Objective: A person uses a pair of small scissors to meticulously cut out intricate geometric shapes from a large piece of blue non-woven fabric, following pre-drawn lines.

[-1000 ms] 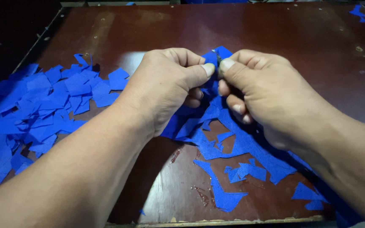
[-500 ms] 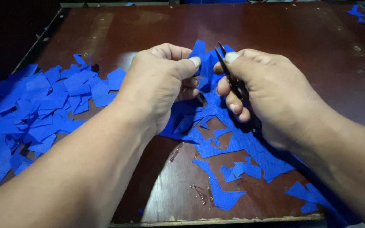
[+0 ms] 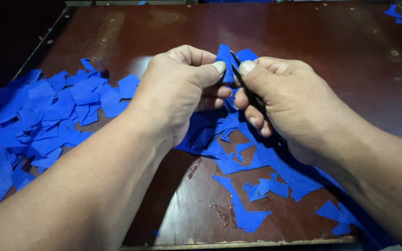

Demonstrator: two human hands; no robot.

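Tabletop point(image 3: 303, 37) handiwork, seen from above: working over dark red-brown wood, scuffed and shining with a few wet spots near the front edge. Leaving a heap of cut blue scraps point(image 3: 38, 121) spread along the left side, well apart from the hands. Working above a larger blue sheet point(image 3: 275, 162), already full of cut-out gaps, lying flat at centre right. Bringing the left hand point(image 3: 173, 93) and right hand point(image 3: 289, 102) close together above the middle of the table, thumbs almost touching. Pinching a small blue piece point(image 3: 224, 58) upright between left thumb and forefinger, raised off the sheet. Closing the right fingers around a thin dark tool point(image 3: 246, 83), tip pointing up against the piece; blade or small scissors, not showing which. Judging by the grip, likely calling for holding the piece taut right beside the tool's tip, steadying one thumb against the other, steering the edge away from the left fingertips, and going slowly with so little cloth between the hands
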